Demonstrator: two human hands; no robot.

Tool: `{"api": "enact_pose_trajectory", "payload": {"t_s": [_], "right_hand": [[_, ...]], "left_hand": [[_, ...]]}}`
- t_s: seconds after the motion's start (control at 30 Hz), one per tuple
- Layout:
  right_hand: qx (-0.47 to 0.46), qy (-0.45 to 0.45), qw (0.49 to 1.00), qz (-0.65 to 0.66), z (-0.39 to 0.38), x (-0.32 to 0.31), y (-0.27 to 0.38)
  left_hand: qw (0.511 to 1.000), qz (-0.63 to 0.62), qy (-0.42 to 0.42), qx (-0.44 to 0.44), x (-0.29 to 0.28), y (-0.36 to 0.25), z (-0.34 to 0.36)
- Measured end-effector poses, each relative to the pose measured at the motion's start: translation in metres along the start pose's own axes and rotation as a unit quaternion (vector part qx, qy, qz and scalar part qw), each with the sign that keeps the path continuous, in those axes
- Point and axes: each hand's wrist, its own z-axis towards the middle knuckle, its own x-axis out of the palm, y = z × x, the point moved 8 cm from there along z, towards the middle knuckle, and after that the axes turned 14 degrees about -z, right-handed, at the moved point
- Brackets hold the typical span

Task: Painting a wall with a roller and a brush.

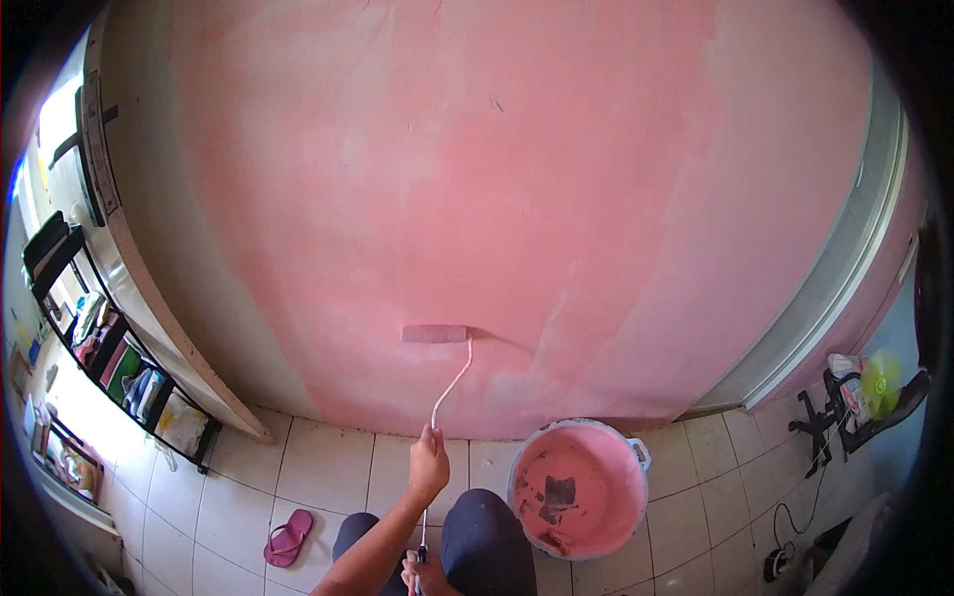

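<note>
A paint roller (434, 334) with a pink-stained sleeve lies flat against the pink wall (477, 179), low down. Its bent wire frame runs down into a long pole. My left hand (428, 465) grips the pole high up, just below the frame. My right hand (422, 573) holds the pole's lower end between my knees. A round tub (579, 489) of pink paint, with dark patches showing in its bottom, stands on the tiled floor to the right of my legs.
A pink flip-flop (287, 537) lies on the white floor tiles at the left. A dark shelf rack (119, 368) with clothes and bags stands past the wall's left corner. A doorway frame (845, 288), a fan (879, 375) and a cable sit at the right.
</note>
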Motion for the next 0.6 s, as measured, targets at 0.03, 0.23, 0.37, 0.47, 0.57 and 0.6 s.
{"api": "enact_pose_trajectory", "payload": {"t_s": [0.03,0.23,0.37,0.47,0.57,0.6], "right_hand": [[0.045,0.019,0.99,0.132,-0.001,0.009,-0.008],[-0.251,0.113,0.859,-0.433,-0.016,0.164,0.056],[-0.279,0.126,0.82,-0.484,-0.012,0.184,0.079],[-0.203,0.088,0.871,-0.439,-0.007,0.117,0.055],[-0.127,0.041,0.905,-0.403,-0.008,0.04,0.021],[-0.118,0.015,0.909,-0.4,-0.011,0.02,0.014]], "left_hand": [[1.0,0.001,0.001,-0.002,-0.002,-0.011,0.004],[0.99,-0.055,0.036,0.126,-0.005,-0.157,0.069],[0.988,-0.043,0.028,0.146,-0.001,-0.178,0.082],[0.997,-0.041,0.04,0.048,0.001,-0.084,0.059],[0.999,-0.015,0.03,0.009,-0.003,-0.009,0.02],[1.0,-0.022,0.016,-0.004,-0.002,0.009,0.006]]}}
